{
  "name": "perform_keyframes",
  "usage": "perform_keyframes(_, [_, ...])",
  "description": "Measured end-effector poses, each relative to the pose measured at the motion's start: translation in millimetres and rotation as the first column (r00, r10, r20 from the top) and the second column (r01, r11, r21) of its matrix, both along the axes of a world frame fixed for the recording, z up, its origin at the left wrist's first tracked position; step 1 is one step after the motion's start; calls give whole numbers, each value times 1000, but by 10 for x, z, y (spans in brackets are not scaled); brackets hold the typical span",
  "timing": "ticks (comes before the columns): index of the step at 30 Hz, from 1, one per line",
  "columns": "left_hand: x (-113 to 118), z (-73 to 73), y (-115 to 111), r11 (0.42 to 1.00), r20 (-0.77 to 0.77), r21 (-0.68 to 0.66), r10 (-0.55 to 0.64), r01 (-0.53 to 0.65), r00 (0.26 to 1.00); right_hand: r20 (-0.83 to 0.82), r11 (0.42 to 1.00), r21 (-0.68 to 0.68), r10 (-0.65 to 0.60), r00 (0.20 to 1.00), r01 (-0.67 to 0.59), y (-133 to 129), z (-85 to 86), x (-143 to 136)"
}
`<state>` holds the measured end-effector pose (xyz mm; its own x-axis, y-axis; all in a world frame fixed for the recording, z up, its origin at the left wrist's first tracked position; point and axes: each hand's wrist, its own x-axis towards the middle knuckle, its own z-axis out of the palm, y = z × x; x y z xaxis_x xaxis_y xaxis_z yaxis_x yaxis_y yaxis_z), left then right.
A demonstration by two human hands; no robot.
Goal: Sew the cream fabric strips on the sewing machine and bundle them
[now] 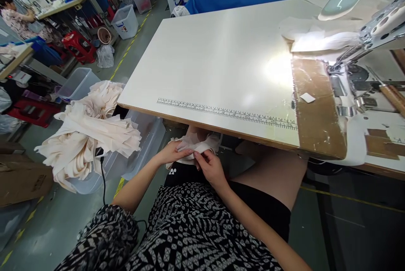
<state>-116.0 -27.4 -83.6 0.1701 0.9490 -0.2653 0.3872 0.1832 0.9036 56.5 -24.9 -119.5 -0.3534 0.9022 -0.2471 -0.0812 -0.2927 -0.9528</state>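
Your left hand and right hand both pinch a cream fabric piece in your lap, just below the near edge of the worktop. To the left, a clear bin holds a heap of cream strips. The sewing machine stands far right.

Crumpled cream fabric piece lies bunched on the lap below the table edge.

Fabric piece in lap below table edge, sewing machine right, fabric-filled bin left
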Motion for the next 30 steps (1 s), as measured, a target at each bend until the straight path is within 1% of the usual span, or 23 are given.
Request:
perform_keyframes(3, [37, 18, -29, 996, 72, 12, 85, -86, 994, -6, 1000, -13, -1, 1000, 1, 11, 23, 33])
perform_keyframes(5, [2, 41, -49, 978, 130, 38, 198, -204, 972, -16, 1000, -27, -13, 1000, 13, 4, 20, 91])
perform_keyframes(7, [-86, 71, -52, 934, 197, 56, 337, -354, 920, -25, 998, -46, -43, 999, 41, -13, -1, 169])
perform_keyframes(9, [-177, 98, -33, 875, 273, 46, 452, -481, 849, -42, 996, -71, -65, 997, 62, -27, -21, 232])
perform_keyframes(11, [-208, 114, 1, 841, 351, -4, 508, -541, 787, -75, 993, -95, -70, 995, 62, -27, -9, 253])
perform_keyframes(12, [-193, 121, 18, 837, 388, -45, 517, -545, 763, -93, 993, -101, -70, 993, 61, -21, 16, 248])
perform_keyframes(14, [-126, 154, 37, 848, 450, -150, 516, -508, 729, -184, 989, -141, -74, 980, 49, -6, 99, 233])
perform_keyframes(16, [-75, 243, 11, 858, 494, -254, 512, -447, 703, -360, 972, -235, -88, 929, 1, -2, 199, 266])
perform_keyframes(18, [-101, 408, -76, 853, 529, -319, 522, -413, 669, -523, 938, -340, -130, 842, -66, -30, 279, 396])
perform_keyframes(19, [-143, 510, -141, 845, 546, -335, 534, -417, 645, -561, 923, -376, -155, 813, -83, -59, 305, 498])
perform_keyframes(20, [-193, 612, -217, 837, 564, -344, 547, -426, 619, -565, 915, -395, -173, 807, -80, -97, 322, 617])
perform_keyframes(22, [-273, 772, -376, 823, 591, -367, 566, -433, 575, -533, 918, -392, -171, 829, -63, -182, 342, 862])
perform_keyframes(23, [-284, 810, -448, 835, 629, -390, 550, -389, 550, -512, 924, -380, -163, 843, -52, -220, 352, 964])
perform_keyframes(24, [-269, 813, -509, 855, 651, -402, 519, -328, 554, -497, 931, -363, -150, 855, -47, -248, 364, 1042])
perform_keyframes(26, [-181, 729, -593, 887, 676, -425, 444, -182, 588, -467, 943, -325, -93, 879, -73, -264, 396, 1112])
perform_keyframes(28, [-71, 584, -637, 890, 673, -454, 376, -45, 637, -442, 944, -297, -5, 897, -141, -231, 419, 1092])
perform_keyframes(30, [-12, 472, -667, 874, 672, -482, 321, 66, 668, -411, 924, -291, 116, 904, -250, -177, 417, 1051])
